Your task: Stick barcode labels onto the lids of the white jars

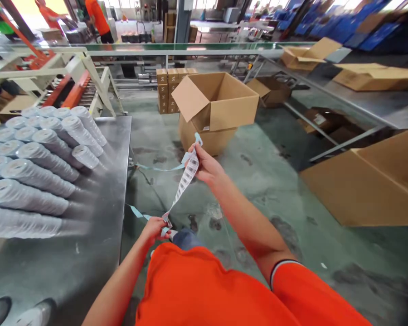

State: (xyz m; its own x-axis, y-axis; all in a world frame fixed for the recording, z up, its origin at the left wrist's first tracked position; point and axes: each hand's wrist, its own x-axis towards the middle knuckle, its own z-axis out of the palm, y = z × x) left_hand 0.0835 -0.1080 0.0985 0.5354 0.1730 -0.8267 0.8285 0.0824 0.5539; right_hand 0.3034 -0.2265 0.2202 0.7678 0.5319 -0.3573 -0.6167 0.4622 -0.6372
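Two grips on printed label strip (185, 183): left grip (153, 229) pinching near end, right grip (206, 165) clenched higher on far section.

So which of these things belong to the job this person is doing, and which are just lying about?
Seemingly in use:
left hand and right hand, both pinching a strip of printed labels

Just around:
plastic-wrapped cylindrical packs on a steel table
open cardboard box resting on another box
stacked small cartons
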